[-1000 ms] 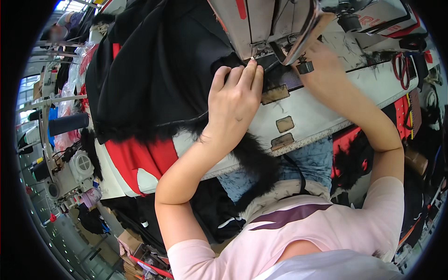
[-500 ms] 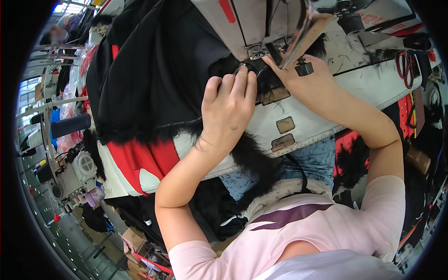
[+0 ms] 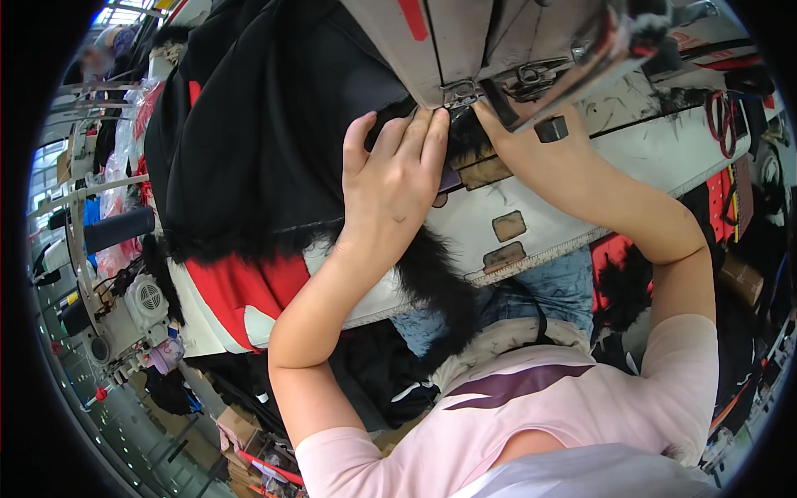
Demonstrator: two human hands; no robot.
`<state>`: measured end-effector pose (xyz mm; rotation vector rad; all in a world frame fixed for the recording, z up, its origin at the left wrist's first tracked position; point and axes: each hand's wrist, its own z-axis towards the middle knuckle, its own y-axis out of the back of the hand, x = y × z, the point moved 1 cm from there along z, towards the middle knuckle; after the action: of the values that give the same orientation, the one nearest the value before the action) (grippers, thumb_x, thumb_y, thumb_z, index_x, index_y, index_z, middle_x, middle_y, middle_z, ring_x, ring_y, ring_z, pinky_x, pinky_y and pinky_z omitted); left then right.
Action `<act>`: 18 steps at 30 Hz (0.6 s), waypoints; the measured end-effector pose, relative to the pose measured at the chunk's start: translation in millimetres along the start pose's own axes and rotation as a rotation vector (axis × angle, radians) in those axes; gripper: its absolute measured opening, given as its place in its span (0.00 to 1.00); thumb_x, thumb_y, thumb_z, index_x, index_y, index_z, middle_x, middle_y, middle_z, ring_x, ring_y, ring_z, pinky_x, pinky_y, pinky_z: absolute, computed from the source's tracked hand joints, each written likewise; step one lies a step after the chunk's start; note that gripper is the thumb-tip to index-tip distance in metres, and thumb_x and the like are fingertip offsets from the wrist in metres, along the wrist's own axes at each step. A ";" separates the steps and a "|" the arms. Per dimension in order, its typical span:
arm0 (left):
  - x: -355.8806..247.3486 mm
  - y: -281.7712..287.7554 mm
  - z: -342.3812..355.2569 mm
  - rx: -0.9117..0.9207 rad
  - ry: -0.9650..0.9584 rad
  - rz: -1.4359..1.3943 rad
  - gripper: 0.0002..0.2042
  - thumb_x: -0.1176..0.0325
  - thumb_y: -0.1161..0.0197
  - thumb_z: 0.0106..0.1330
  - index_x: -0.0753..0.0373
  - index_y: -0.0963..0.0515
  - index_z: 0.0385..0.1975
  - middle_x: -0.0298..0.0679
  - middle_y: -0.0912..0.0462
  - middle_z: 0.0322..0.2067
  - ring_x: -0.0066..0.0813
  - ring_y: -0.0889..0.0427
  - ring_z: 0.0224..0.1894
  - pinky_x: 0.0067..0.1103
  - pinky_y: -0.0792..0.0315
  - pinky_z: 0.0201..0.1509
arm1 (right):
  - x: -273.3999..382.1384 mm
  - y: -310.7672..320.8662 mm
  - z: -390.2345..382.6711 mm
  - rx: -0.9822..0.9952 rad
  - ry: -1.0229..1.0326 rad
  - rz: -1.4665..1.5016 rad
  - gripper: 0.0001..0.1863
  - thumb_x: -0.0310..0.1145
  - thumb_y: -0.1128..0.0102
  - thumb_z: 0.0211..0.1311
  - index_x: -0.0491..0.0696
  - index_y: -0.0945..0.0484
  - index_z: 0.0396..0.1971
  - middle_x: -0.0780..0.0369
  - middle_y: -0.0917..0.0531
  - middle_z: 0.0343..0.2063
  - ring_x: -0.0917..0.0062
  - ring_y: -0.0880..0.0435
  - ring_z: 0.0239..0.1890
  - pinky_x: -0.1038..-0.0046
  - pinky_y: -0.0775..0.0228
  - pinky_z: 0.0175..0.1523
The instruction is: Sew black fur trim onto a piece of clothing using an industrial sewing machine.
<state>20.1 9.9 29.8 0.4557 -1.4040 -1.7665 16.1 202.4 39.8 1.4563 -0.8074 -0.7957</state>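
Your left hand (image 3: 388, 187), fingers extended, touches the black fur-trimmed cloth (image 3: 249, 149) spreading leftward; your right hand (image 3: 540, 149) sits farther right, its spread hidden; I cannot tell either grip.

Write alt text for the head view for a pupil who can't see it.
A person's left hand rests on black fabric at a sewing machine, right hand nearby, partly hidden by the machine. Black fur runs along the fabric's near edge; red cloth shows on the white table.
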 end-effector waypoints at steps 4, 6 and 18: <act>-3.4 -3.1 1.0 -0.029 -0.021 0.083 0.15 0.70 0.40 0.59 0.60 0.17 0.46 0.31 0.16 0.45 0.21 0.23 0.44 0.29 0.42 0.64 | -1.0 -0.4 -6.8 -0.153 0.139 -0.231 0.29 0.28 0.45 0.53 0.40 0.29 0.60 0.59 0.20 0.54 0.70 0.20 0.53 0.60 0.32 0.52; -2.2 -5.8 3.6 -0.050 -0.012 0.099 0.13 0.69 0.40 0.60 0.59 0.16 0.43 0.31 0.16 0.44 0.22 0.24 0.42 0.28 0.41 0.63 | -8.2 -2.0 -6.6 -0.226 0.198 -0.176 0.29 0.27 0.45 0.54 0.41 0.29 0.60 0.59 0.19 0.52 0.68 0.19 0.51 0.62 0.31 0.50; 2.0 1.0 -4.9 -0.075 0.042 0.035 0.14 0.71 0.41 0.58 0.58 0.19 0.44 0.31 0.19 0.45 0.23 0.22 0.44 0.28 0.41 0.63 | -8.2 -16.9 0.4 -0.339 0.127 -0.092 0.31 0.24 0.45 0.56 0.45 0.31 0.63 0.62 0.22 0.33 0.75 0.19 0.42 0.67 0.29 0.46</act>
<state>22.7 5.1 29.6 0.4230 -1.3044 -1.7653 11.9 209.7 23.0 1.2317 -0.4841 -0.8550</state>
